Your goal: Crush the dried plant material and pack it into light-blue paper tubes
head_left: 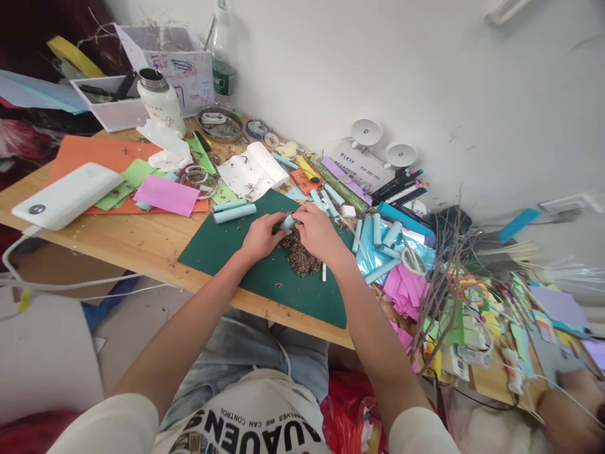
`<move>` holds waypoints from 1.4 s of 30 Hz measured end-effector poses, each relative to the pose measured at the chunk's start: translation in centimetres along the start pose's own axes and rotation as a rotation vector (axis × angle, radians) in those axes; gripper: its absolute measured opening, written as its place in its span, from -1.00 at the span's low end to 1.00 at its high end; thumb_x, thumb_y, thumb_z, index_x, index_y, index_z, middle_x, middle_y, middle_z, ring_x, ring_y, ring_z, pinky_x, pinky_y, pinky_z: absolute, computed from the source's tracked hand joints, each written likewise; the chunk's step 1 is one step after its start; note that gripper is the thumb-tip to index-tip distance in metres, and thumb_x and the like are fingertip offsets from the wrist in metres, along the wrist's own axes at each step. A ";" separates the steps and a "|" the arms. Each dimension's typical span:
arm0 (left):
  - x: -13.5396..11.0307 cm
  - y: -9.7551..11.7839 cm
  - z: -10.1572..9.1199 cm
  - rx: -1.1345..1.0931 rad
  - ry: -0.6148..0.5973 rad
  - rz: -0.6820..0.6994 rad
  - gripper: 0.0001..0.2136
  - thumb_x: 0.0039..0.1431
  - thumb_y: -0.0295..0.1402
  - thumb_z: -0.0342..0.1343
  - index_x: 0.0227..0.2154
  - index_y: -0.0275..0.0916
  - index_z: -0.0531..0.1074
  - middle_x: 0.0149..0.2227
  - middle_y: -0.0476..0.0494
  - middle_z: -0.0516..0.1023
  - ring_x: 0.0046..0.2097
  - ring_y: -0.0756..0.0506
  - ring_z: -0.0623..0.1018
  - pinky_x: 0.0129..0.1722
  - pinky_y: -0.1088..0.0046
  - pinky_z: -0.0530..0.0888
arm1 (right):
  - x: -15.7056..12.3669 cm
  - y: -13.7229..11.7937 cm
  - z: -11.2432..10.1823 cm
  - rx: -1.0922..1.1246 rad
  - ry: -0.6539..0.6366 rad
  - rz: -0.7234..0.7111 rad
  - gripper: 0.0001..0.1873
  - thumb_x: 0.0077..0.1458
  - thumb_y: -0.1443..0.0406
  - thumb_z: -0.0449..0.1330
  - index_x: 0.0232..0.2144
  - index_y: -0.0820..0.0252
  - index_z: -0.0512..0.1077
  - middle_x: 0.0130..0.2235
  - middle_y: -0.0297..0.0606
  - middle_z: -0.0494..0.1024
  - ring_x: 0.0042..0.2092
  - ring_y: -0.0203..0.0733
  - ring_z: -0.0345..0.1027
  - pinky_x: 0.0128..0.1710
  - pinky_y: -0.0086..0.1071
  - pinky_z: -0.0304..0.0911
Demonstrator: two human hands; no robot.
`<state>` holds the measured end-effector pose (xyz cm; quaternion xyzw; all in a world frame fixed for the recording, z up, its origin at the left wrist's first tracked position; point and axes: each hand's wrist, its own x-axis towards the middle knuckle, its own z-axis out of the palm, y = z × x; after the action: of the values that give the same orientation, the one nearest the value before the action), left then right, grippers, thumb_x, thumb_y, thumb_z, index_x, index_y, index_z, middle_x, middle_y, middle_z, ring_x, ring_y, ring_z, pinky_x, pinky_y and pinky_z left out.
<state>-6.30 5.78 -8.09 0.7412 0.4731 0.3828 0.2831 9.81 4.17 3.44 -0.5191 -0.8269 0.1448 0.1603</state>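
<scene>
Both my hands meet over a dark green cutting mat (222,252) on a wooden table. My left hand (261,236) and my right hand (316,228) are closed together round a light blue rolled paper tube (287,221). Just below the hands lies a heap of brown dried plant bits (300,253). Two more light blue tubes (234,210) rest on the mat's far left corner, and several others (380,231) lie to the right of my right hand.
A white power bank (66,194) with a cable lies at the left on orange paper (89,154). A white flask (161,102), pink sheets (166,194), markers (399,184), dry twigs (444,277) and coloured paper scraps crowd the table. The wall is close behind.
</scene>
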 end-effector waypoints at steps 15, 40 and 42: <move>-0.1 0.0 0.0 -0.001 -0.004 0.000 -0.71 0.17 -0.27 0.24 -0.05 -0.18 0.49 -0.27 -0.10 0.57 -0.26 -0.12 0.52 -0.25 0.40 0.41 | 0.1 0.1 -0.3 0.209 0.397 0.094 -0.72 0.13 0.38 0.17 -0.10 0.10 0.52 -0.21 -0.22 0.52 -0.21 -0.12 0.44 -0.13 -0.18 0.40; -0.3 0.5 -0.4 0.028 0.001 0.009 -0.77 0.22 -0.33 0.16 -0.07 -0.22 0.50 -0.27 -0.13 0.57 -0.24 -0.14 0.52 -0.26 0.40 0.38 | -1.3 -0.3 2.7 -0.023 0.493 -0.061 -0.87 0.22 0.21 0.18 -0.24 0.10 0.48 0.03 -0.04 0.43 0.14 0.07 0.30 0.17 0.03 0.26; -0.3 0.4 -0.4 0.020 0.006 0.003 -0.77 0.23 -0.35 0.14 -0.07 -0.21 0.50 -0.26 -0.13 0.57 -0.24 -0.13 0.52 -0.26 0.40 0.38 | -1.3 -0.1 3.0 -0.067 0.391 -0.043 -0.87 0.20 0.22 0.20 -0.26 0.13 0.50 0.06 -0.03 0.43 0.16 0.11 0.27 0.19 0.06 0.24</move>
<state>-6.51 5.37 -7.61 0.7435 0.4767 0.3808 0.2739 8.96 2.76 0.58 -0.5247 -0.7953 0.0104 0.3034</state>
